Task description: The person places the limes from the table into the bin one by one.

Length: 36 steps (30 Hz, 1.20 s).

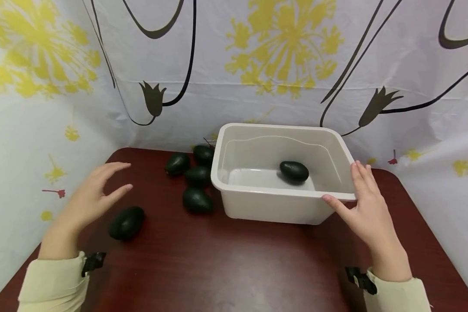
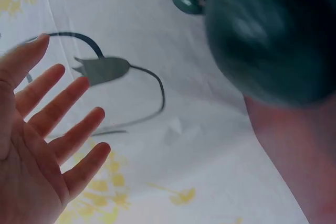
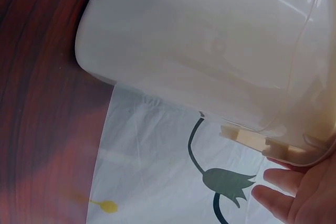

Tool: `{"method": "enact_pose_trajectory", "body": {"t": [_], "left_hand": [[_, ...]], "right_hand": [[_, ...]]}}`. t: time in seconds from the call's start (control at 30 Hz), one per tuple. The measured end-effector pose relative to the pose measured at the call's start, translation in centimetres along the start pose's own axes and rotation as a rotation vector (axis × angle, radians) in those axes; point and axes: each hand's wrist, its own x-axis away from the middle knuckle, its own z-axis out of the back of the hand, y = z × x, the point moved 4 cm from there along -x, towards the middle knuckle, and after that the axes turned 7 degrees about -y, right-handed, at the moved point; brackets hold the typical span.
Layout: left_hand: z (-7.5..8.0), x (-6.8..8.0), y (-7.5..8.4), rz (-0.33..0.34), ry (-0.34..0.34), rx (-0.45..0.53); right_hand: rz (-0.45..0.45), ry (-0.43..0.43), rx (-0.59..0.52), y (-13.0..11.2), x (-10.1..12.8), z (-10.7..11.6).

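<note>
In the head view my left hand (image 1: pixel 89 197) hovers at the left with thumb and fingers spread and nothing between them. An avocado (image 1: pixel 127 223) lies on the table just below it; this dark green fruit (image 2: pixel 268 40) looms large in the left wrist view. My right hand (image 1: pixel 368 206) rests at the front right corner of a white plastic bin (image 1: pixel 273 206), thumb against the front rim and straight fingers along the right side. Inside the bin lies one avocado (image 1: pixel 294 172). Several more avocados (image 1: pixel 197 200) sit together left of the bin.
The dark red wooden table (image 1: pixel 218 260) carries the bin towards its back edge. Behind and along both sides hangs a white cloth (image 1: pixel 203 56) printed with yellow flowers and dark stems. The bin's walls stand up between its avocado and the group on the left.
</note>
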Motion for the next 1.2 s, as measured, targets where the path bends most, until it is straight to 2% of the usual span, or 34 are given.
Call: {"method": "enact_pose_trajectory", "body": {"t": [0.2,0.37,0.5,0.7,0.87,1.2], "left_hand": [[0.2,0.8,-2.1,0.183,-0.162,0.015],[-1.5,1.5,-3.3,0.285,-0.362,0.012],[-2.8,2.2,-3.7,0.338,-0.456,0.034],[-3.9,3.1,-4.3,0.372,-0.525,0.019],[-4.2,3.4,-4.9,0.387,-0.567,0.02],[-4.9,4.2,-5.0,0.367,-0.568,0.068]], "right_hand": [[-0.016,-0.005,-0.001,-0.3,0.1,0.3],[-0.009,0.006,-0.006,-0.5,-0.1,0.5],[-0.008,0.008,-0.009,-0.5,-0.3,0.5],[-0.021,-0.009,-0.018,-0.3,-0.1,0.1],[-0.028,-0.012,-0.02,-0.3,0.0,0.1],[-0.037,-0.015,-0.025,-0.3,0.1,0.2]]}}
